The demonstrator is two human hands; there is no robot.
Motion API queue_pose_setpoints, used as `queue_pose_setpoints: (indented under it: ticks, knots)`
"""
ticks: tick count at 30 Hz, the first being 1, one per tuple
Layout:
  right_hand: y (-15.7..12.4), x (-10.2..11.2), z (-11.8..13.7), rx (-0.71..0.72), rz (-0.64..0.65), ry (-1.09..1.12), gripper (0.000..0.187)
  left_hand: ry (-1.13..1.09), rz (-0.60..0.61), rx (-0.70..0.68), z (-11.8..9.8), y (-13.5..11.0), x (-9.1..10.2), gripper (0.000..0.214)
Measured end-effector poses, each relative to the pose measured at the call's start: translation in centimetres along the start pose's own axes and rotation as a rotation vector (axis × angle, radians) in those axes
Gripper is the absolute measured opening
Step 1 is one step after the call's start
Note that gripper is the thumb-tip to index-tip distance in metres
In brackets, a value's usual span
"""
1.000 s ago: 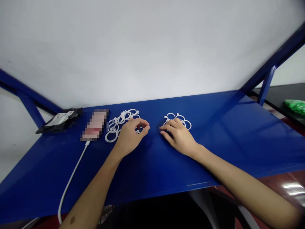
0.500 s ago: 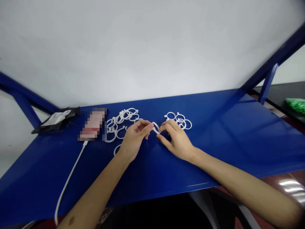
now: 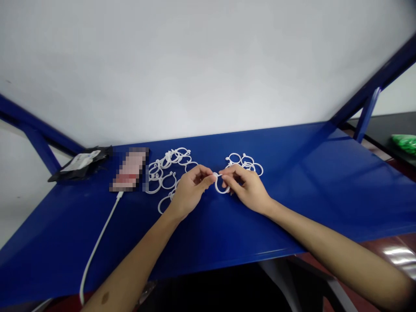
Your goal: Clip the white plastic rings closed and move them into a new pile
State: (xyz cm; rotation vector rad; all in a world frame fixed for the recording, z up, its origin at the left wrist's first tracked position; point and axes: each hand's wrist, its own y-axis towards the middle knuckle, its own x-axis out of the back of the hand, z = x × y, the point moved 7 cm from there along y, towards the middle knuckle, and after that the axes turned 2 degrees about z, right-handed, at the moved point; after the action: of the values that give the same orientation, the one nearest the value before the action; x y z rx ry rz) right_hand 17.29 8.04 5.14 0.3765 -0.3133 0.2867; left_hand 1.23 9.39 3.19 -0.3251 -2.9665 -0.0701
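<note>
A white plastic ring (image 3: 221, 191), which looks like a curtain ring with a small eyelet, hangs between my two hands above the table. My left hand (image 3: 191, 187) pinches its upper left side between thumb and forefinger. From the other side my right hand (image 3: 248, 188) grips the ring's upper right, fingers closed on it. The fingertips hide the ring's top part. Several loose white rings (image 3: 168, 180) lie in a spread pile left of my left hand. Behind my right hand sits a smaller cluster of similar rings (image 3: 234, 158).
The blue tabletop (image 3: 318, 182) meets a pale wall at the back. To the left lie a blurred-out phone (image 3: 131, 167) with a white cable (image 3: 100, 238) and a black plastic package (image 3: 81, 162). Blue frame bars (image 3: 367, 115) rise at both ends. Green packaging (image 3: 404, 143) shows far right.
The held ring has turned from nearly edge-on to showing its round opening, hanging lower. Both hands are slightly further right in view, and their fingertips have come closer together.
</note>
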Motion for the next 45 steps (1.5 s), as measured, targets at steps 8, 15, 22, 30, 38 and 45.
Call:
queue_pose_setpoints:
  ticks: [8, 15, 22, 30, 38, 45]
  knots:
    - [-0.3, 0.4, 0.5, 0.093, 0.049, -0.101, 0.018, 0.14, 0.054, -0.13, -1.2, -0.3, -0.6, 0.011]
    - [-0.7, -0.1, 1.6, 0.255, 0.143, -0.204, 0.014, 0.29, 0.047, -0.212, -2.0, -0.7, -0.9, 0.011]
    - [0.9, 2.5, 0.7, 0.227, -0.092, -0.518, 0.014, 0.858, -0.192, -0.385, -3.8, 0.4, 2.6, 0.017]
    - [1.6, 4.6, -1.7, 0.135, -0.228, -0.814, 0.016, 1.232, -0.149, -0.22, -1.5, 1.4, 4.2, 0.018]
    - [0.8, 2.4, 0.2, 0.202, -0.171, -0.757, 0.023, 1.232, -0.118, -0.453, -1.9, 0.3, 0.4, 0.01]
    - [0.3, 0.9, 0.1, 0.016, -0.093, -0.363, 0.015, 0.995, -0.014, -0.851, -4.2, -2.4, -3.3, 0.015]
